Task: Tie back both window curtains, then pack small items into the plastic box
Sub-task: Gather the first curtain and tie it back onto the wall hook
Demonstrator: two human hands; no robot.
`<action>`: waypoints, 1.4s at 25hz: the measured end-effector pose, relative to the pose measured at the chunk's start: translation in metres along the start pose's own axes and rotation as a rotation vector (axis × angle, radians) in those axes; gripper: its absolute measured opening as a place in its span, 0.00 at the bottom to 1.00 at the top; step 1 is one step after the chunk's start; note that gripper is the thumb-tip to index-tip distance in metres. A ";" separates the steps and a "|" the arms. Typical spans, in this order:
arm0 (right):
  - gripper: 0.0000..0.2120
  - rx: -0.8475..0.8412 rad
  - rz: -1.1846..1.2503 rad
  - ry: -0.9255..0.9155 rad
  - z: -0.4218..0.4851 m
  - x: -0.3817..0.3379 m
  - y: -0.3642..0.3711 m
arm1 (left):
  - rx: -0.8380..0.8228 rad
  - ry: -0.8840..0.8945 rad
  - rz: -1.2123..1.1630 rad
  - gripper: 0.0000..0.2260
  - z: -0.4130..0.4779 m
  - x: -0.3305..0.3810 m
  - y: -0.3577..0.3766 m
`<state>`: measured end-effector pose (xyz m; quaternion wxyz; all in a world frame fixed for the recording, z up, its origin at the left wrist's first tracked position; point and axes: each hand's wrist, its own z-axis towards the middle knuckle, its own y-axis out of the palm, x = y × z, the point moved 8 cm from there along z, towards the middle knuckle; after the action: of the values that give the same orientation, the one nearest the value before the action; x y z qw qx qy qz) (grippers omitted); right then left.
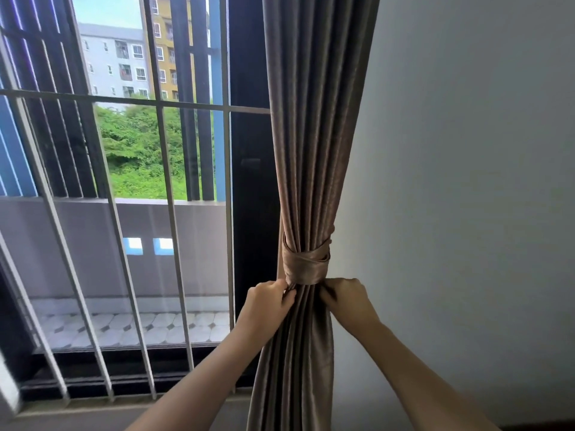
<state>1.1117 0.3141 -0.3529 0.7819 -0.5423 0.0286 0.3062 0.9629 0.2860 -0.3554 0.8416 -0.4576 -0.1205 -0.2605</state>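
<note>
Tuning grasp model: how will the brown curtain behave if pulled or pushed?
Likely floppy: the curtain hangs in soft folds and cinches narrow at the tie band. Probably slippery, given its sheen. Pushed, it should swing, hanging free below the band.

Curtain point(311, 150) hangs gathered at right edge of window point(133, 135), wall point(466, 150) just to its right. Tie-back band point(306, 264) wraps around the curtain at mid height. Left hand point(269, 301) on the curtain's left side just under the band, right hand point(345, 298) on its right side, same level, both touching the folds. Window bars point(163, 169) left of the curtain; balcony wall point(93, 244) behind the bars, buildings point(124, 60) and trees point(137, 150) beyond it.
</note>
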 end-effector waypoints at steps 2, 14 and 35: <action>0.11 -0.068 0.004 -0.060 -0.002 -0.016 0.008 | 0.012 -0.029 0.032 0.14 0.002 -0.008 -0.003; 0.16 -0.142 0.018 -0.033 0.000 -0.013 0.002 | -0.038 0.018 -0.022 0.13 -0.005 -0.017 0.002; 0.14 0.221 0.151 0.113 -0.007 -0.011 0.004 | -0.130 -0.063 0.060 0.13 -0.007 -0.031 0.005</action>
<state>1.1033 0.3040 -0.3550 0.8086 -0.4656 0.1467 0.3284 0.9400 0.2924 -0.3764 0.8134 -0.5226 -0.1159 -0.2278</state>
